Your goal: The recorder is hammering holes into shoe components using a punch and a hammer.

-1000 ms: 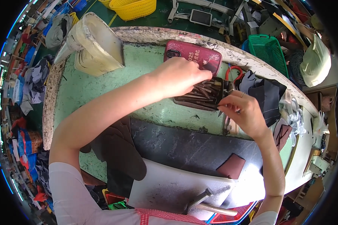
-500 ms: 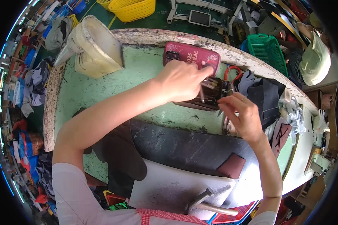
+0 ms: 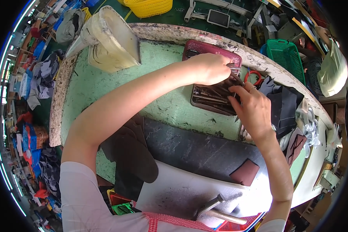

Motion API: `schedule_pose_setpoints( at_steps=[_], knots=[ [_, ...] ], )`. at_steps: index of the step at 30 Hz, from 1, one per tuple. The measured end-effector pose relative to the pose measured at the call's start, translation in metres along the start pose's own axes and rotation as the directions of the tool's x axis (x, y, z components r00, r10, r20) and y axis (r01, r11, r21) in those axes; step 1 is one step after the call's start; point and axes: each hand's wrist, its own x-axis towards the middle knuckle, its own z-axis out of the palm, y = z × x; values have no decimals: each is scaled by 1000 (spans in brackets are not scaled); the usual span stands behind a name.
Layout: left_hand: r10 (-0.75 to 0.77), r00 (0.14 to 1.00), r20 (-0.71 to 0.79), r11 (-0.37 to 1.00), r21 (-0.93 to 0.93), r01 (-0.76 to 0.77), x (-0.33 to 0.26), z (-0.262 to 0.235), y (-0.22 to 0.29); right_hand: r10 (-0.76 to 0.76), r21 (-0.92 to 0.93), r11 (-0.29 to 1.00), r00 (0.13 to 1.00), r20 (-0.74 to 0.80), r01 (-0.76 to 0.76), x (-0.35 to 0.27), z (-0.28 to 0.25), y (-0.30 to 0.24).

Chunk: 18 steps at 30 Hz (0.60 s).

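A maroon tin point(image 3: 196, 103) lies with its lid point(image 3: 199, 46) folded back at the far middle of the bench. Several slim dark metal rod tools point(image 3: 212, 96) lie inside. Above the tin's far part, my left hand point(image 3: 210, 69) is closed, with slim metal rods at its fingertips. My right hand point(image 3: 254, 108) pinches at the tin's right end, its fingertips among the tools. A thin pointed metal tip shows just below these fingers. What lies between the right fingertips is mostly hidden. Red-handled scissors point(image 3: 254, 76) lie just beyond the right hand.
A whitish glue-stained container point(image 3: 116, 50) stands at the far left. Black cut pieces point(image 3: 282, 106) lie right of the tin. Nearer me are a dark sheet point(image 3: 189, 143), dark brown pieces point(image 3: 133, 154), a white board point(image 3: 174, 189) and a hammer point(image 3: 210, 205). A raised edge borders the bench.
The view has shifted, so the bench appears further right. My left hand has moved right and away over the tin. My right hand has come closer to the tin and the left hand.
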Motion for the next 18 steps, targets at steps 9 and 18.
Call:
schedule_pose_setpoints(
  at_steps=[9, 18],
  knots=[
    [-369, 886, 280, 734, -498, 463, -3, -14, 6, 166, 342, 914, 970, 179, -220, 3, -19, 9],
    [-268, 950, 161, 802, -509, 312, -20, -6, 9, 253, 282, 923, 965, 71, -263, 1, -8, 29]
  ],
)
